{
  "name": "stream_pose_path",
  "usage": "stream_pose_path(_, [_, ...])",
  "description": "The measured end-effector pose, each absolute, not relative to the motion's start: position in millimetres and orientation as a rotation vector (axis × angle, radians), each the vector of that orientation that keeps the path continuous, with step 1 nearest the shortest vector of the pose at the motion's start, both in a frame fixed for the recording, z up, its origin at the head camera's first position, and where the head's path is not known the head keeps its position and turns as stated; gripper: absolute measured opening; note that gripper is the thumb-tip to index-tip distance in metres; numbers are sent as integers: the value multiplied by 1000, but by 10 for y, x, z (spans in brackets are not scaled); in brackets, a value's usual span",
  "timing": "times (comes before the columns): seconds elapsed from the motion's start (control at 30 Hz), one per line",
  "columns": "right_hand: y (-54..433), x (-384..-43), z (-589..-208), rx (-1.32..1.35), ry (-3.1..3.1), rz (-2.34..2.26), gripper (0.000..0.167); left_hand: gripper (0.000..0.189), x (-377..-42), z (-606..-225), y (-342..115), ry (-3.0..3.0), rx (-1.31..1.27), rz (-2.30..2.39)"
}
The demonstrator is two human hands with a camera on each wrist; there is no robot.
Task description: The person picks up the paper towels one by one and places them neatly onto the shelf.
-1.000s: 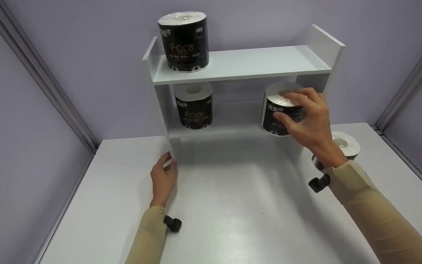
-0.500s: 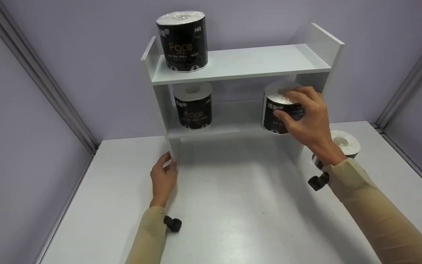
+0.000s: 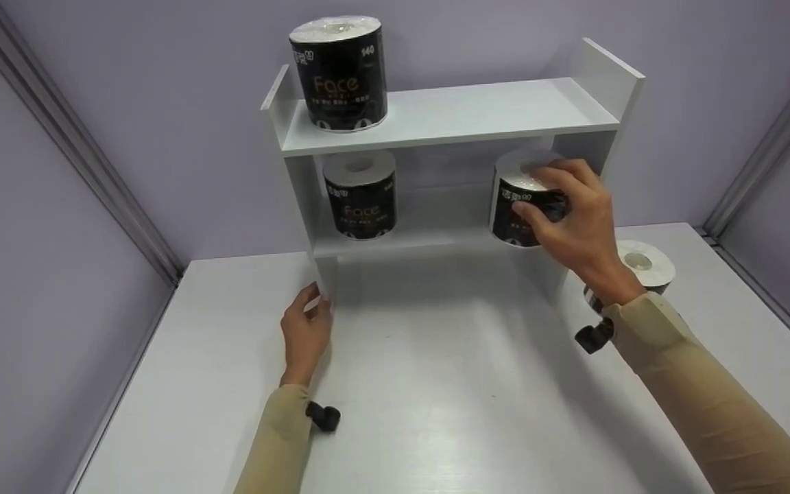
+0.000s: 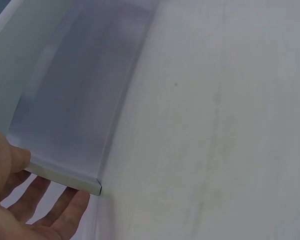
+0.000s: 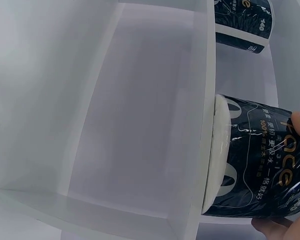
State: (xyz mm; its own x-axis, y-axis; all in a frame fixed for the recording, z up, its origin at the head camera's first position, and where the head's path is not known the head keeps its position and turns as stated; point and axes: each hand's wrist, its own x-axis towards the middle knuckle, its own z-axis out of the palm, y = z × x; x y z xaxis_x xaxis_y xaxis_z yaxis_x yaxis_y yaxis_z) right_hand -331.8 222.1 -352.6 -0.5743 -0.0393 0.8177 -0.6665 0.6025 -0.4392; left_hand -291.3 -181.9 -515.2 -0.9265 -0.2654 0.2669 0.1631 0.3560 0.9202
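Note:
My right hand [image 3: 577, 219] grips a black-and-white wrapped toilet paper roll [image 3: 522, 223] at the right end of the middle shelf, thumb on its front and fingers over its top. In the right wrist view the base of that roll [image 5: 260, 160] meets the shelf's front edge. My left hand [image 3: 306, 336] holds the left side panel of the white shelf unit [image 3: 477, 113] low down. The left wrist view shows the thumb on one face of the panel edge [image 4: 65, 179] and fingers on the other.
Another roll [image 3: 361, 199] stands on the middle shelf's left, and one [image 3: 340, 75] above it on the top shelf. A further roll [image 3: 645, 264] stands on the white table [image 3: 422, 412], right of the unit, partly behind my right wrist. Purple-grey walls enclose the table.
The view has tipped slightly, so everything sits a little higher in the frame. Both hands keep their holds; the right-hand roll stays about where it was.

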Motion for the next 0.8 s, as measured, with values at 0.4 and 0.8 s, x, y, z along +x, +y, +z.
stream_pose_path(0.4, [2185, -3356, -3537, 546, -2006, 1022, 43, 43, -2930, -5167, -1818, -2237, 71, -1575])
stream_pose_path(0.8, [2176, -3392, -3546, 588, -2012, 993, 44, 45, -2930, -5168, -1826, -2251, 100, -1569])
